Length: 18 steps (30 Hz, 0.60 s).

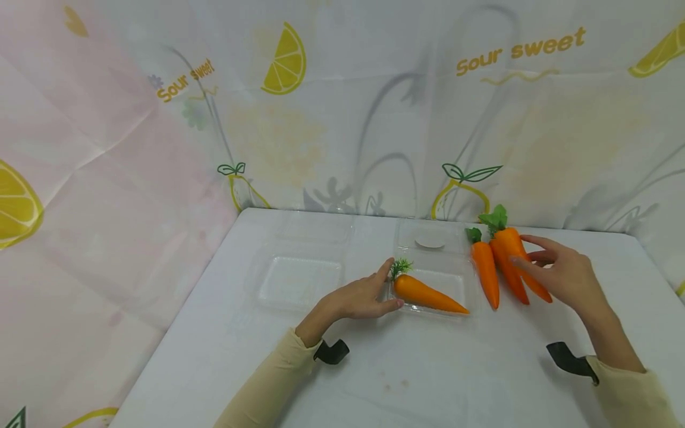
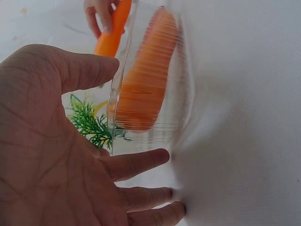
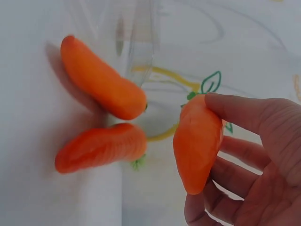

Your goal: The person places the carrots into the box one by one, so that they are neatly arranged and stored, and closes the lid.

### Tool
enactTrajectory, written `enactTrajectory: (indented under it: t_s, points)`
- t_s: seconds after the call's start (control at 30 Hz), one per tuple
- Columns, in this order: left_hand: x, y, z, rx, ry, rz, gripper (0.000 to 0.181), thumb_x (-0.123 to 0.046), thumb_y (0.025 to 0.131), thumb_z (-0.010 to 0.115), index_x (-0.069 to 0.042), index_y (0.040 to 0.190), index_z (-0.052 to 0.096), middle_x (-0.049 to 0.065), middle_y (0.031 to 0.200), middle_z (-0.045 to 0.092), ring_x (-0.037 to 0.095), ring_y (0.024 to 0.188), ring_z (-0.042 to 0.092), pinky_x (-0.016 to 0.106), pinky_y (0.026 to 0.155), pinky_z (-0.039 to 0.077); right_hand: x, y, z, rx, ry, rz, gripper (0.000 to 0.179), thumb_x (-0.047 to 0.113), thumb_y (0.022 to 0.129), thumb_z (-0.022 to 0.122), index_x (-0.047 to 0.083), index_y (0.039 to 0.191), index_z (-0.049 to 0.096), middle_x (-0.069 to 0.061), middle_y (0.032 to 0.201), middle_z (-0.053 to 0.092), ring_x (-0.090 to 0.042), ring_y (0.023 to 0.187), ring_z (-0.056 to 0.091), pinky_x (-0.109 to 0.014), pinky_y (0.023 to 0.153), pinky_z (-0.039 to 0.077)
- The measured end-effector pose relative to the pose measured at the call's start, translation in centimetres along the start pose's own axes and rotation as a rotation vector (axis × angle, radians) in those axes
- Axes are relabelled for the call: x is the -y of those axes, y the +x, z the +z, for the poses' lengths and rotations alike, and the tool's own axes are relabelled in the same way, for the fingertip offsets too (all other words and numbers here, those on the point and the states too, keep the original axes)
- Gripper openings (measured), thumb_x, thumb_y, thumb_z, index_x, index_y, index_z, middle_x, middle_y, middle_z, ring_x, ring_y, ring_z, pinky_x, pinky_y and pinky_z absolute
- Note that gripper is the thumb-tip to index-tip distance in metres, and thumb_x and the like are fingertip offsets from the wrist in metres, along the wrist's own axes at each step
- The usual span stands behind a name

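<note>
Head: four carrots (image 1: 428, 294), two containers (image 1: 302, 279), two hands (image 1: 569, 273).

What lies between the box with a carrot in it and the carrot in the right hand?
One carrot, then a second carrot beside it, as the head view shows.

Right of the frame's centre, a carrot (image 1: 425, 293) lies in a container (image 1: 446, 280) — a second container (image 1: 299, 280) to its left, three more carrots (image 1: 485, 273) to its right.
</note>
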<state>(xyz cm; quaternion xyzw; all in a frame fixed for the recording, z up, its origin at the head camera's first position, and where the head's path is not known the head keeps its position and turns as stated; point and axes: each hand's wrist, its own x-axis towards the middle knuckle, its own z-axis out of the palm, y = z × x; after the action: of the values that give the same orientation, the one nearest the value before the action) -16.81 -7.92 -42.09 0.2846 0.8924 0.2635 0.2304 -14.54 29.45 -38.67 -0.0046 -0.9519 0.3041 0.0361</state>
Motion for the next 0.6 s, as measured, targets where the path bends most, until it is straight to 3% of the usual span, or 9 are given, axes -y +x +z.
enactTrajectory:
  t_s: [0.33, 0.6]
  points:
    - [-0.1, -0.1, -0.1, 0.0, 0.004, -0.007, 0.095, -0.057, 0.094, 0.05, -0.012, 0.159, -0.002, 0.012, 0.153, 0.039, 0.027, 0.138, 0.039, 0.041, 0.112, 0.032, 2.3, -0.1, 0.5, 0.034, 0.033, -0.04, 0.07, 0.049, 0.092, 0.066, 0.004, 0.142, 0.05, -0.028, 0.11, 0.065, -0.041, 0.096, 0.06, -0.03, 0.063, 0.047]
    - [0.0, -0.1, -0.1, -0.001, 0.005, 0.001, 0.095, -0.057, 0.094, 0.05, -0.011, 0.159, -0.002, 0.013, 0.152, 0.04, 0.027, 0.138, 0.041, 0.04, 0.112, 0.033, 3.4, -0.3, 1.4, 0.031, 0.087, -0.133, 0.058, 0.037, 0.092, 0.071, 0.007, 0.139, 0.056, -0.025, 0.108, 0.068, -0.039, 0.098, 0.062, -0.032, 0.065, 0.048]
